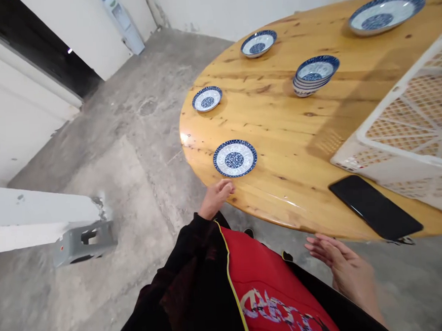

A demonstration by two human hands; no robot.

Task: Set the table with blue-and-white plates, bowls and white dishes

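My left hand is at the near left edge of the wooden table, its fingers curled in and nothing visible in them. Just beyond it lies a blue-and-white plate with a dark patterned rim, flat on the wood. Whether the fingers touch the plate's rim, I cannot tell. My right hand hangs in front of the table's near edge, fingers stretched out and holding nothing. The closest thing to it is a black phone lying on the table near the edge.
More blue-and-white dishes stand on the table: a small plate, another, stacked bowls and a large plate. A white plastic basket occupies the right side. A grey stool stands on the floor at left.
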